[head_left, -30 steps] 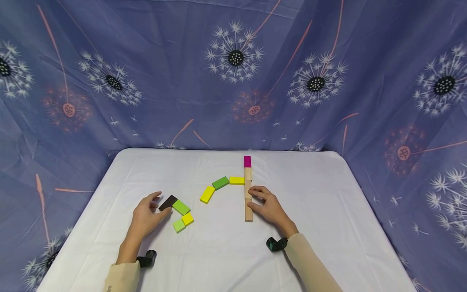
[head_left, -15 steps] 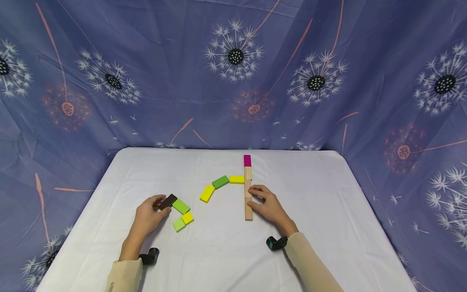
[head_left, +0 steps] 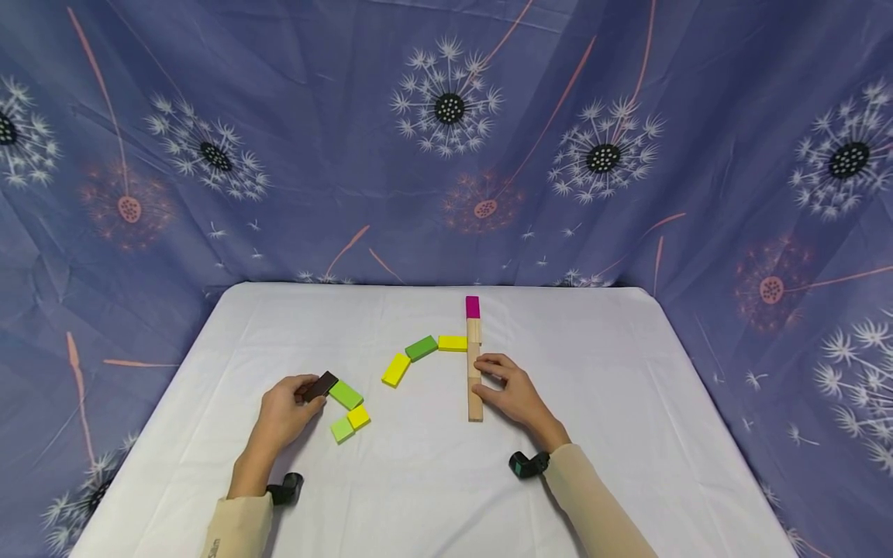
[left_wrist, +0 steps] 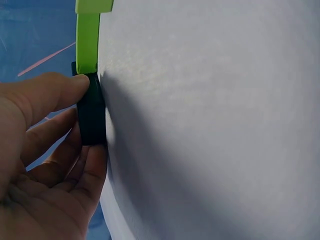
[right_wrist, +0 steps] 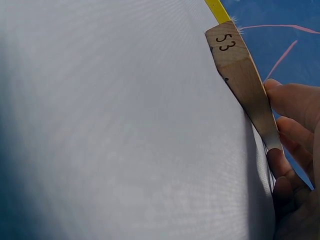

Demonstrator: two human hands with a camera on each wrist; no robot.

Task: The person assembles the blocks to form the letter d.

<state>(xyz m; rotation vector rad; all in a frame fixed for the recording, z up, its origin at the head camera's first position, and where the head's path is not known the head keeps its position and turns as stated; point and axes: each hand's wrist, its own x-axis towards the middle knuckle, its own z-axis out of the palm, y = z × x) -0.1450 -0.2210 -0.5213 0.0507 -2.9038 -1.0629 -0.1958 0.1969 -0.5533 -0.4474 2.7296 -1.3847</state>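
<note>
In the head view my left hand pinches a black wooden block, thumb at its near end and fingers at its far side. The block's other end meets a light green block, followed by a small yellow block and another light green block. My right hand touches the right side of a straight column of plain wooden blocks with thumb and fingertips. Close up in the right wrist view, a plain wooden block bears the number 53.
A magenta block tops the column. From its left side a yellow block, a dark green block and another yellow block curve toward me. White cloth covers the table; a blue dandelion-print curtain surrounds it.
My left hand has moved slightly right and its fingers have closed in on the black block. The right hand and the other blocks stay where they were.
</note>
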